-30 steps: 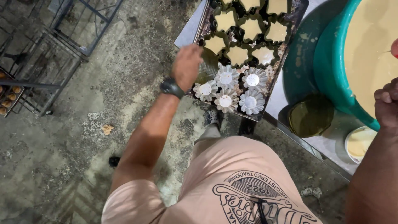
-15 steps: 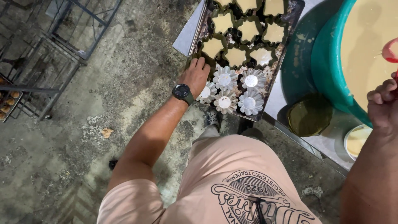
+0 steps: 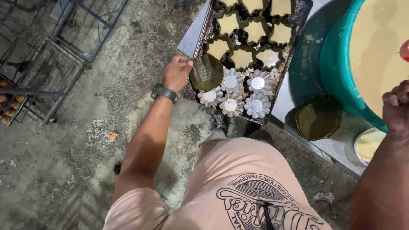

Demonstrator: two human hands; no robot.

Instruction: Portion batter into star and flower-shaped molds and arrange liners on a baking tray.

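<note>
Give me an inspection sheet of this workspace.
Surface: metal table, batter-smeared.
Job's things: baking tray of fluted moulds; upper ones hold batter, five near moulds empty; round green leaf liner.
Clutter: stack of leaf liners, teal batter tub, small bowl.
Grippers: left hand grips the liner over the tray; right hand fisted at the tub rim.
Cables: nothing seen.
Surroundings: concrete floor, wire rack.

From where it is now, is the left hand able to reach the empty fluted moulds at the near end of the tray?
Probably yes. The left hand is at the tray edge, its grip on a round green leaf piece, and the fluted moulds lie right beside it with nothing between. The leaf would occupy its fingers, though.
</note>
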